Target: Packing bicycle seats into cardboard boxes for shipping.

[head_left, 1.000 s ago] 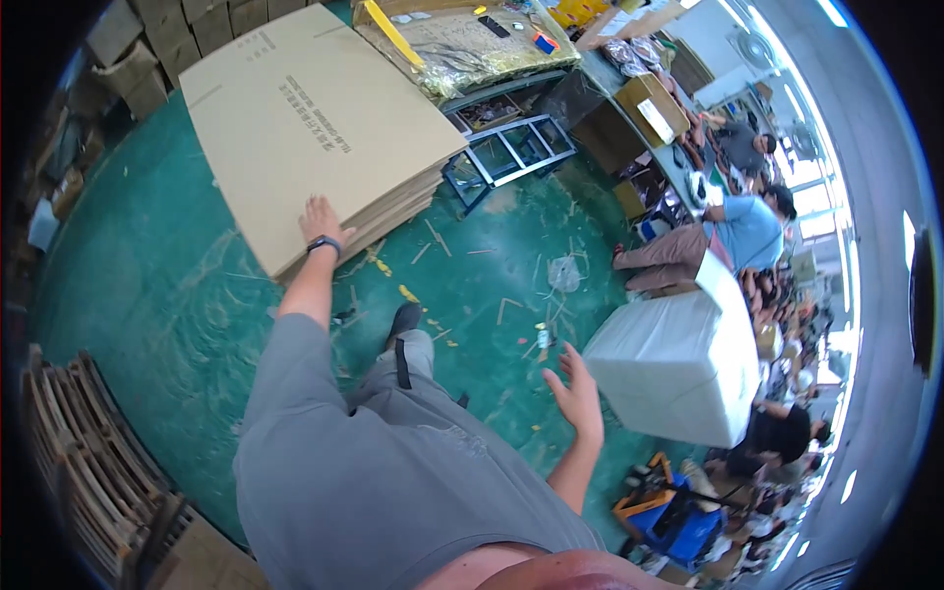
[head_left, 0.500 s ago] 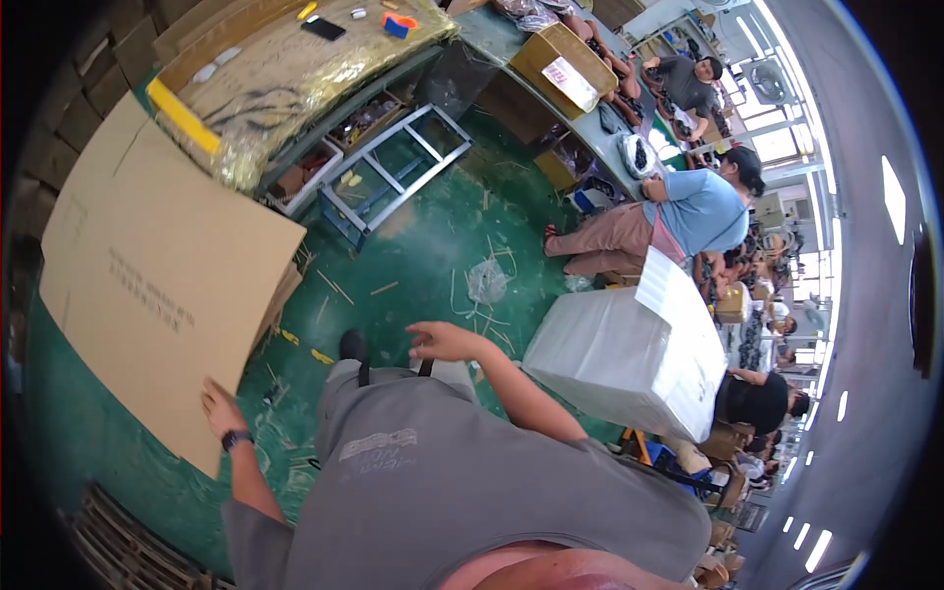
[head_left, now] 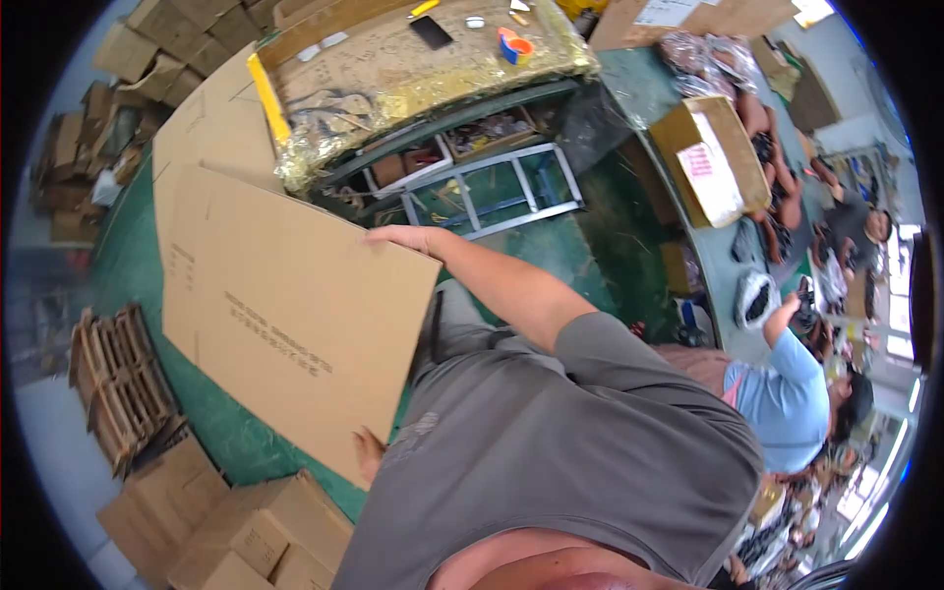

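Right hand (head_left: 403,239) gripping the top edge of a big flat cardboard sheet (head_left: 295,315), left hand (head_left: 369,454) holding its bottom corner at 6 o'clock (fingers mostly hidden), wooden pallets (head_left: 118,383) lying at 9 o'clock.

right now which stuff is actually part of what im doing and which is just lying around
In hand:
- flat cardboard sheet
- right hand on its top edge
- left hand at its lower edge
- cardboard stack behind it

Lying about:
- tape roll and phone on the bench
- wooden pallets
- made-up boxes
- open carton
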Demonstrator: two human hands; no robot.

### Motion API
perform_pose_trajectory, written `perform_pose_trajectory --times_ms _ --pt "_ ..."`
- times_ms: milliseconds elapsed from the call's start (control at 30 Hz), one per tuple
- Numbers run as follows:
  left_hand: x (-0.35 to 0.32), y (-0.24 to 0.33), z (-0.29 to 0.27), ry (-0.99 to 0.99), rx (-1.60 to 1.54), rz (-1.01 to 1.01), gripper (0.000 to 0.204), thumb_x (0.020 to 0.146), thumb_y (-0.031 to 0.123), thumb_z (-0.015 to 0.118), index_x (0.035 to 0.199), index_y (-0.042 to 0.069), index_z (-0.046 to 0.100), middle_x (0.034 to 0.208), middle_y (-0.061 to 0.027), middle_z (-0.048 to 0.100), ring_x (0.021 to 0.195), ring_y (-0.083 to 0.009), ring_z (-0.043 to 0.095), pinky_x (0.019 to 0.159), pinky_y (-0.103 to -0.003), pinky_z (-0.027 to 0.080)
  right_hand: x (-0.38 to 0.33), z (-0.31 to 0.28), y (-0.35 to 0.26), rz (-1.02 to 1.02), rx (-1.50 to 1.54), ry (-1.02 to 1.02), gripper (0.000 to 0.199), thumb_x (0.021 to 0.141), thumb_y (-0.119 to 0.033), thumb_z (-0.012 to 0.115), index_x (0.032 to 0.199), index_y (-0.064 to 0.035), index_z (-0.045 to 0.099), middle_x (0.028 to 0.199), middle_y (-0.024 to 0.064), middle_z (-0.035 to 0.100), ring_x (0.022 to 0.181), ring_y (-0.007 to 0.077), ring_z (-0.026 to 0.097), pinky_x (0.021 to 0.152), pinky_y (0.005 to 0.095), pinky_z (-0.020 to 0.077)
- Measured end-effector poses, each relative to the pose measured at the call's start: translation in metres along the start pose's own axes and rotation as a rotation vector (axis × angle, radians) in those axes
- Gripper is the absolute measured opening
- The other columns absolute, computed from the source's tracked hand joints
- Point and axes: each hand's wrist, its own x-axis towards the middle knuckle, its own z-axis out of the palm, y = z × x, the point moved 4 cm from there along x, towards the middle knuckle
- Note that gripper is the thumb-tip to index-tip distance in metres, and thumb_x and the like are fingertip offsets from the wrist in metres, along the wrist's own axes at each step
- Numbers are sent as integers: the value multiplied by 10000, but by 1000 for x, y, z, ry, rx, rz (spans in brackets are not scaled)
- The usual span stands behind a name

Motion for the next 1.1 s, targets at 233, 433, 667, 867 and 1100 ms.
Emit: perform_pose_trajectory --times_ms 233,433,667,867,1100 --pt "-14 186 154 -824 -261 -485 921 943 79 785 1746 203 351 1750 -194 415 1534 -387 508 1194 -399 466 -173 102 -85 -341 -1506 -299 651 967 -175 655 1589 -60 504 1465 237 682 1268 413 703 1113 477 528" --pt "195 344 296 -30 -2024 -853 1076 970 853 547 1766 205 225 1806 -187 272 1602 -445 378 1295 -590 354 -376 0 -225 -37 -1894 63 560 959 -88 613 1513 -165 638 1160 242 770 1049 476 718 918 538 580" --pt "192 473 305 179 -1894 -918 967 1033 817 453 1676 96 416 1651 -196 521 1452 -394 567 1224 -595 454 -625 -195 -300 335 -2171 509 696 891 130 571 1517 -164 652 1432 153 718 1316 415 666 1121 495 551" --pt "155 396 198 778 -1754 -759 932 1057 802 417 1666 97 427 1627 -188 545 1432 -374 585 1218 -588 461 -650 -297 -324 428 -1923 197 659 935 -90 739 1577 -149 601 1601 205 580 1474 409 554 1217 457 483" --pt "170 459 162 834 -1104 -961 846 1126 718 357 1630 46 459 1633 -168 535 1444 -354 566 1194 -542 478 -639 -351 -351 363 -1528 -99 897 866 -468 903 1621 -125 562 1643 241 513 1532 404 474 1281 468 378"
